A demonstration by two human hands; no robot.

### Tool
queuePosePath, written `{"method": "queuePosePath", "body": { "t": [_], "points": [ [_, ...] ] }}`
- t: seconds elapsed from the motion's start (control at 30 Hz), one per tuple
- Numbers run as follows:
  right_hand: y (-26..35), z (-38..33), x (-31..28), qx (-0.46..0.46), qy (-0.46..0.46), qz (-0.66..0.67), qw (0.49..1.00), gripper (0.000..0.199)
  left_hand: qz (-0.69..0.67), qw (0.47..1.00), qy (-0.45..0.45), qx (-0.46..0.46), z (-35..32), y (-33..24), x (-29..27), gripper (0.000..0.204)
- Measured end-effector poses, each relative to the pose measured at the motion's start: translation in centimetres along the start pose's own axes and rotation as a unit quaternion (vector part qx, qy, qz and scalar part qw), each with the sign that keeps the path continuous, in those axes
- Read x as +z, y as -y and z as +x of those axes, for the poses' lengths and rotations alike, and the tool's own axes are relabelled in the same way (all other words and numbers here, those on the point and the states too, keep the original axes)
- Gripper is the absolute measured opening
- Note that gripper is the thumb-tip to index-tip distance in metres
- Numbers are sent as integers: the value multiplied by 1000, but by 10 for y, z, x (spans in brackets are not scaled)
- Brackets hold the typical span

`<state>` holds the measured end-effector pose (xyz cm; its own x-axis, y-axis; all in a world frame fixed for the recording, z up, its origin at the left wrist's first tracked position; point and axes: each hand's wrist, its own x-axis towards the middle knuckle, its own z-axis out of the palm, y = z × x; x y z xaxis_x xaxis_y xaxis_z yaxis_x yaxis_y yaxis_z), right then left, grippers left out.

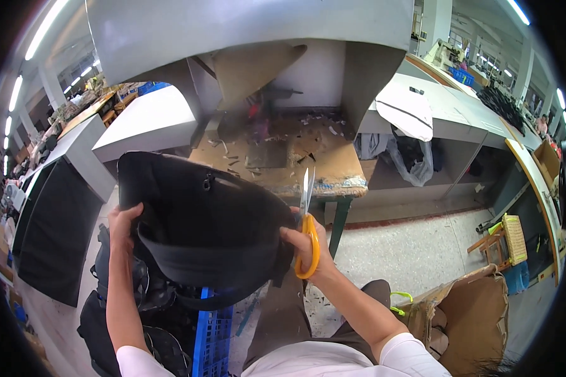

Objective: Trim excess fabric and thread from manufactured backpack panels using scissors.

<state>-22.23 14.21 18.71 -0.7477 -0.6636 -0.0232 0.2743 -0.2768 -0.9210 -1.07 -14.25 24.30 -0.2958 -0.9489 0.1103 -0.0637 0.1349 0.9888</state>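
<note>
- A large black bag-shaped fabric piece is being held up in the air before the near edge of a worn brown work surface, whose near left corner is being hidden by it.
- Its left rim is being pinched by the left hand, the fingers being closed narrowly with the thumb on the inner side.
- Its right rim is being gripped by the right hand, the fingers being folded around both the cloth and a pair of orange-handled metal scissors.
- The scissors are being held upright, the slightly parted blades being pointed toward the right part of the surface's near edge.
- A small dark zipper pull is being shown near the fabric piece's far rim.
- Small dark and pale scraps are being scattered across the surface, toward its far edge and its right edge.
- The surface's near right corner is being supported by a dark green leg.
- Below the fabric piece, a blue slatted plastic crate is being partly covered, with crumpled black fabric items being heaped to its left.
</note>
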Motion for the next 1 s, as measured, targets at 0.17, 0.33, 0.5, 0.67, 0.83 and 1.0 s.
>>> {"method": "queuePosePath", "body": {
  "t": [0.17,0.33,0.5,0.67,0.83,1.0],
  "points": [
    [-11,43,11,19,-15,135,990,34,14,998,33,46,41,-20,14,23],
    [-15,70,22,57,-56,185,980,34,44,996,36,74,77,-23,27,22],
    [-9,83,38,89,-47,207,973,35,68,994,31,82,98,-23,27,21],
    [-18,99,48,88,-45,255,962,33,85,991,6,98,112,-19,22,13],
    [-8,101,60,123,-69,246,959,34,95,992,-3,84,120,-24,21,16],
    [-15,114,58,126,-70,273,951,31,119,990,-1,73,130,-29,23,19]
  ]
}}
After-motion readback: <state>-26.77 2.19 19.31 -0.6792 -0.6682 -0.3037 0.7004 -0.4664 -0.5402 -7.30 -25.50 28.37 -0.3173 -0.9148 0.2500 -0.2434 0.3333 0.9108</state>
